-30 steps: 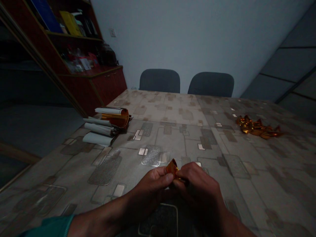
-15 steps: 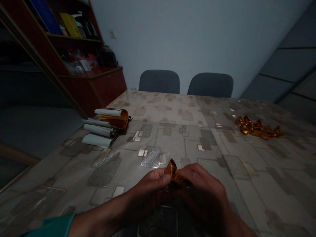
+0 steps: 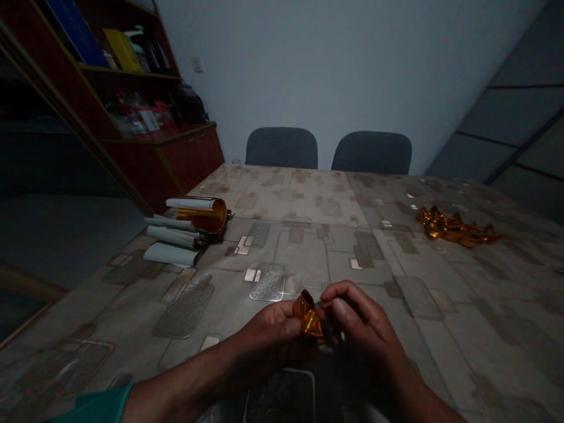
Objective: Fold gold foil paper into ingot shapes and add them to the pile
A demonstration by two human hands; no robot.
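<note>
Both my hands meet just above the near edge of the patterned table (image 3: 308,247). My left hand (image 3: 268,338) pinches a small folded piece of gold foil paper (image 3: 309,319) between thumb and fingers. My right hand (image 3: 359,323) is curled around the same gold piece from the right, fingertips pressed on its upper fold. The foil stands upright between the two hands, crumpled and shiny. A teal sleeve covers my left forearm at the bottom left.
Rolled white and gold sheets (image 3: 187,226) lie at the table's left edge. A pile of folded gold pieces (image 3: 453,226) sits at the far right. Two dark chairs (image 3: 328,150) stand behind the table. A red cabinet with shelves (image 3: 145,123) is on the left.
My right hand's fingers have lifted and opened slightly over the foil, showing more of the gold piece. The view has shifted a little; both hands stay in the same spot.
</note>
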